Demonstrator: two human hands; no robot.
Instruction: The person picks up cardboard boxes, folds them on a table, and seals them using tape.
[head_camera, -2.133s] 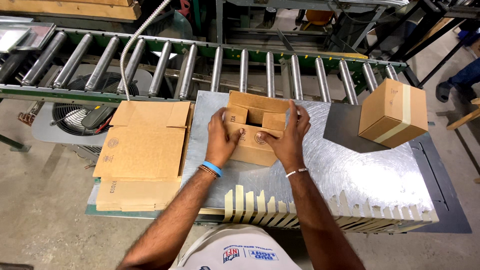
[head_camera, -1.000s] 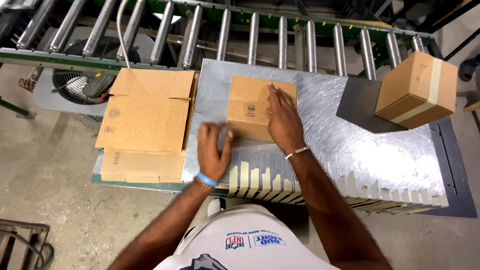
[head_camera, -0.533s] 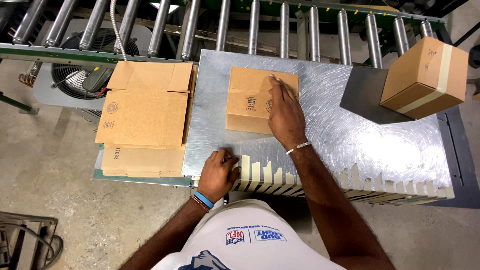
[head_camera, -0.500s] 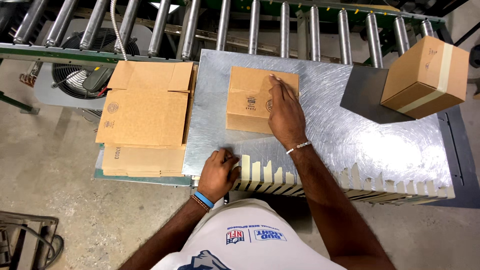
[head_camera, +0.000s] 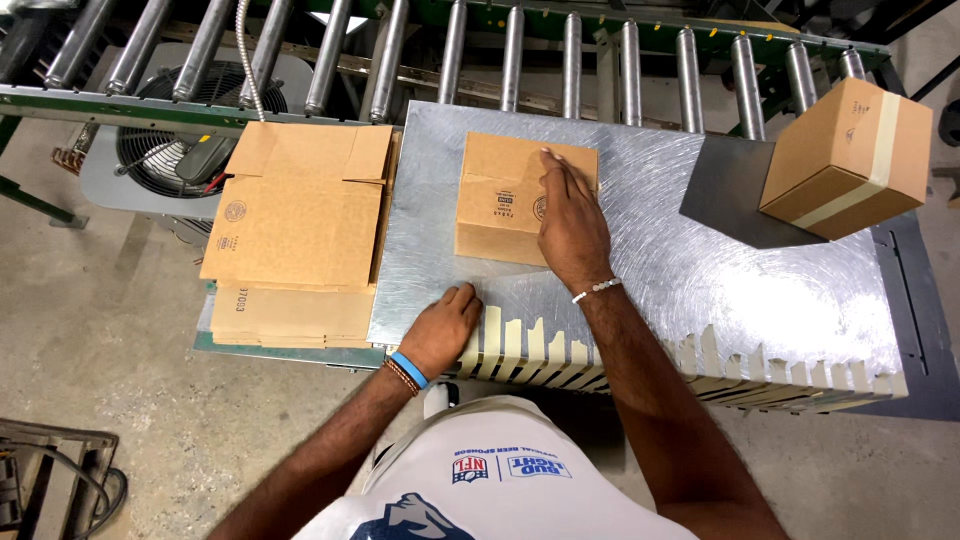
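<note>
Brushed metal forms the surface (head_camera: 700, 280), set against a roller conveyor (head_camera: 560, 55) above a concrete floor. Near its rear middle a small cardboard box (head_camera: 505, 200) sits with its flaps folded shut. The right hand (head_camera: 570, 225) is laid flat across the box's right half, fingers stretched and held together, pressing down rather than gripping. The left hand (head_camera: 445, 330) rests at the near edge of the surface, fingers curled loosely over the first of a row of pale tape strips (head_camera: 600, 355) hung along that edge; whether a strip is actually pinched cannot quite be told from this angle.

For the step to go well, the flaps should be kept level and butted under the flat palm, so that the seam stays closed. A strip is best peeled cleanly from one end and kept from folding on itself. It should be centred along the seam and smoothed outward.

Just left of the surface a stack of flattened cartons (head_camera: 295, 225) is piled. At the far right a taped box (head_camera: 850, 160) sits tilted on a dark plate (head_camera: 730, 190).
</note>
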